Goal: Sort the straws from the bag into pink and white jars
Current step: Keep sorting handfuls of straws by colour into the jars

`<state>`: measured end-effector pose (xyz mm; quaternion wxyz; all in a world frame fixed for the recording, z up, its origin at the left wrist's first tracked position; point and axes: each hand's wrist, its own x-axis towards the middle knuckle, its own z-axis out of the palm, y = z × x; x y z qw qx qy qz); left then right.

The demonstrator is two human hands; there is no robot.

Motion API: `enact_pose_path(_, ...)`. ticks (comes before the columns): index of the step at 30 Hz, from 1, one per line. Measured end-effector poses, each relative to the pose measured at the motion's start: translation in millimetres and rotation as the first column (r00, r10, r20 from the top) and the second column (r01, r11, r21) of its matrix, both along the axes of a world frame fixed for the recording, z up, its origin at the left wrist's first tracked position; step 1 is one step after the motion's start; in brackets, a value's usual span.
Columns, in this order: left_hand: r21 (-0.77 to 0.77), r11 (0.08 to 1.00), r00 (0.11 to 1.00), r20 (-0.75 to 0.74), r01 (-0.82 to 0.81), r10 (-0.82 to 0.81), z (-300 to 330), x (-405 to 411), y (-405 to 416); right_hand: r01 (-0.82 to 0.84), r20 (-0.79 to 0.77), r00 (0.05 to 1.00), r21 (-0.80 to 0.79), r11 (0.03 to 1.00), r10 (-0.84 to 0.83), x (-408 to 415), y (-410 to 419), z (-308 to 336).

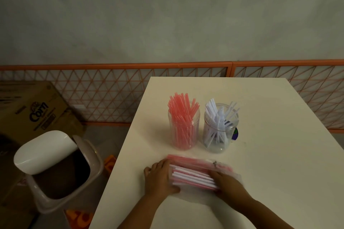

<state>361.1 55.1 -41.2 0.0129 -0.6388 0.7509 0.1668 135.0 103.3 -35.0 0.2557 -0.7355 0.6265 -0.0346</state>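
Nearby, bin [61,169] beside table [279,173]

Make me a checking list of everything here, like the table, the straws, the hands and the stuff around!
Surface: white table, jars and bag on it.
Job's things: pink jar packed with pink straws; white jar holds white straws, beside it on the right; clear bag of mixed pink and white straws lies in front of the jars.
Clutter: a small purple and green thing behind the white jar, unclear what.
Hands: left hand on the bag's left end; right hand on its right part.
Cables: nothing seen.
Surroundings: open bin and cardboard box left of the table; orange lattice fence behind.
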Motion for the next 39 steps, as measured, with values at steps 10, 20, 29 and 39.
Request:
enact_pose_path(10,0.042,0.993,0.965,-0.235,-0.113,0.119,2,1,4,0.039,0.324,0.945,0.022,0.999,-0.044,-15,-3,17)
enact_pose_path(20,-0.210,0.971,0.946,-0.320,-0.111,0.039,6,-11,11,0.246,0.737,0.555,0.298,0.922,-0.386,-19,-4,56)
enact_pose_path(29,0.013,1.000,0.569,-0.822,0.010,0.005,84,-78,24,0.301,0.864,0.292,0.324,0.897,-0.410,-2,-1,94)
enact_pose_path(39,0.030,0.999,0.374,-0.927,0.028,0.018,125,-121,15,0.331,0.913,0.118,0.334,0.883,-0.390,-3,6,108)
